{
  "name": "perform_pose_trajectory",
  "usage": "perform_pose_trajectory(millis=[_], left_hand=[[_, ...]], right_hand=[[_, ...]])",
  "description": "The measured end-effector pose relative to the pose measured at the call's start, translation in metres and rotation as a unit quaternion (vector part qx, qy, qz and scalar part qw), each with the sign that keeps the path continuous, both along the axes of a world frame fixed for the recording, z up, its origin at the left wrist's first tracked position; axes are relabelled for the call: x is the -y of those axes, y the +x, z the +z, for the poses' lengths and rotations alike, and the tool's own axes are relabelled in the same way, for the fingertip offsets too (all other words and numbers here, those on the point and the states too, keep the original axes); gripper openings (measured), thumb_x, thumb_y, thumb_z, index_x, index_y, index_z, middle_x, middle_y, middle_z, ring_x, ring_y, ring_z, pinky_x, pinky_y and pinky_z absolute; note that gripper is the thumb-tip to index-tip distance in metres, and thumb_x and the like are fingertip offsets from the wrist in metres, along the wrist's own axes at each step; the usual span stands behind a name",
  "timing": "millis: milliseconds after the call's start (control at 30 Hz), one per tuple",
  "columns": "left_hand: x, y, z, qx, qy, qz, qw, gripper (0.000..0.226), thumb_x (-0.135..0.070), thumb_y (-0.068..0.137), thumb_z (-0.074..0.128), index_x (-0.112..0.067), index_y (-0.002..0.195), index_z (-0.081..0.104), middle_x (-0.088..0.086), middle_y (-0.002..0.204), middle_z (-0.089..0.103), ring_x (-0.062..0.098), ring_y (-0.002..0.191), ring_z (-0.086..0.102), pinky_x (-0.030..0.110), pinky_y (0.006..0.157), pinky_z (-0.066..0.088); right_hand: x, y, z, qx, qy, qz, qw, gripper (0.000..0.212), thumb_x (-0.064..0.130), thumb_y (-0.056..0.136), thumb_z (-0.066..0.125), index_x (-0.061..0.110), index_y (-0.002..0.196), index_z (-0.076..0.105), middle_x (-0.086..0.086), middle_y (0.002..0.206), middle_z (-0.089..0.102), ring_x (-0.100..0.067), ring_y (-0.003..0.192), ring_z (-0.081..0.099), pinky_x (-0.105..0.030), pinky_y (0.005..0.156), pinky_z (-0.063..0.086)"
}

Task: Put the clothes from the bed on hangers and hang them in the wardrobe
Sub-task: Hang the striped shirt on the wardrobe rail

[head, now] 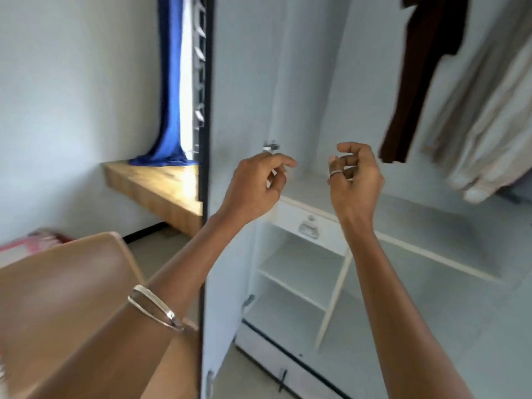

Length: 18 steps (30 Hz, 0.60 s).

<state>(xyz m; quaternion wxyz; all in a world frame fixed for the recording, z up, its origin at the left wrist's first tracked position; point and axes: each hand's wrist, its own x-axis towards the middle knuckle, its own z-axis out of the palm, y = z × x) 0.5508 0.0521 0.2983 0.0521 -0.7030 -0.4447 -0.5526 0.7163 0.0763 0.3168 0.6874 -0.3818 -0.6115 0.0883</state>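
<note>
The wardrobe (403, 214) stands open in front of me, pale inside. Up at the right hang a dark brown garment (417, 67) and a beige garment (489, 116). My left hand (256, 185) and my right hand (354, 177) are raised side by side in front of the wardrobe's middle shelf. Both have loosely curled fingers and hold nothing. A bangle sits on my left forearm and a ring on a right finger. No hanger shows. A strip of red patterned bedding (34, 240) shows at the far left edge.
The open wardrobe door (230, 82) stands edge-on just left of my left hand. A drawer with a metal handle (309, 226) and lower shelves (296, 272) lie below my hands. At left are a tan board (72, 283), a wooden ledge (161, 188) and a blue curtain (169, 96).
</note>
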Motion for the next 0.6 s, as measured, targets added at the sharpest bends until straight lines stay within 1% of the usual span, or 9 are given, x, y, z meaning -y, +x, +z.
perform_pose_trajectory(millis=[67,167,233,333,400,433,533,600], left_hand=[[0.035,-0.040,-0.008,0.027,0.009,0.036,0.999,0.024,-0.006,0.085,0.059,-0.021,0.100,0.071,-0.006,0.083,0.067,0.006,0.066,0.058,0.009,0.062,0.040],[0.093,-0.107,-0.024,0.072,-0.006,0.105,0.992,0.025,-0.001,0.084,0.061,-0.017,0.100,0.072,-0.009,0.082,0.066,0.003,0.066,0.057,0.004,0.064,0.038],[0.128,-0.155,-0.039,0.107,-0.027,0.153,0.982,0.024,-0.001,0.084,0.062,-0.017,0.099,0.072,-0.009,0.082,0.066,0.003,0.069,0.059,0.003,0.065,0.039],[0.185,-0.229,-0.062,0.145,-0.068,0.238,0.958,0.023,-0.004,0.084,0.062,-0.021,0.097,0.072,-0.011,0.078,0.067,0.006,0.067,0.060,0.009,0.064,0.043],[0.227,-0.281,-0.077,0.153,-0.088,0.281,0.943,0.022,-0.007,0.084,0.062,-0.022,0.095,0.072,-0.011,0.073,0.067,0.006,0.062,0.061,0.017,0.063,0.048],[0.245,-0.303,-0.083,0.148,-0.100,0.296,0.938,0.022,-0.009,0.082,0.062,-0.024,0.094,0.072,-0.009,0.072,0.068,0.007,0.060,0.062,0.020,0.063,0.050],[0.309,-0.379,-0.103,0.148,-0.140,0.342,0.918,0.021,-0.014,0.080,0.060,-0.025,0.093,0.072,-0.004,0.070,0.067,0.008,0.057,0.064,0.025,0.065,0.054],[0.347,-0.426,-0.117,0.160,-0.160,0.369,0.901,0.022,-0.020,0.078,0.057,-0.024,0.094,0.072,-0.003,0.070,0.067,0.012,0.060,0.066,0.026,0.067,0.055]], right_hand=[[0.020,-0.044,-0.008,-0.007,0.002,0.066,0.998,0.014,0.010,0.091,0.058,0.018,0.103,0.059,0.008,0.073,0.058,-0.014,0.058,0.057,-0.030,0.059,0.053],[0.052,-0.122,-0.022,-0.009,0.007,0.161,0.987,0.016,0.015,0.088,0.056,0.019,0.103,0.059,0.006,0.074,0.061,-0.021,0.065,0.061,-0.042,0.062,0.056],[0.073,-0.175,-0.032,-0.006,-0.004,0.208,0.978,0.017,0.016,0.086,0.055,0.021,0.102,0.060,0.006,0.073,0.062,-0.023,0.063,0.063,-0.045,0.062,0.056],[0.109,-0.261,-0.055,0.009,-0.039,0.266,0.963,0.014,0.021,0.087,0.058,0.021,0.101,0.061,0.009,0.069,0.060,-0.024,0.059,0.062,-0.043,0.061,0.054],[0.136,-0.321,-0.072,0.026,-0.060,0.299,0.952,0.016,0.022,0.086,0.059,0.017,0.101,0.062,0.009,0.070,0.062,-0.023,0.059,0.063,-0.042,0.064,0.054],[0.149,-0.347,-0.080,0.033,-0.070,0.316,0.946,0.016,0.022,0.085,0.059,0.017,0.101,0.061,0.009,0.071,0.063,-0.023,0.059,0.064,-0.042,0.064,0.055],[0.197,-0.436,-0.107,0.034,-0.111,0.380,0.918,0.014,0.014,0.086,0.060,0.021,0.098,0.062,0.010,0.070,0.063,-0.023,0.059,0.064,-0.041,0.062,0.055],[0.226,-0.489,-0.124,0.043,-0.146,0.411,0.899,0.017,0.012,0.085,0.060,0.021,0.099,0.063,0.006,0.071,0.064,-0.025,0.060,0.065,-0.040,0.063,0.056]])
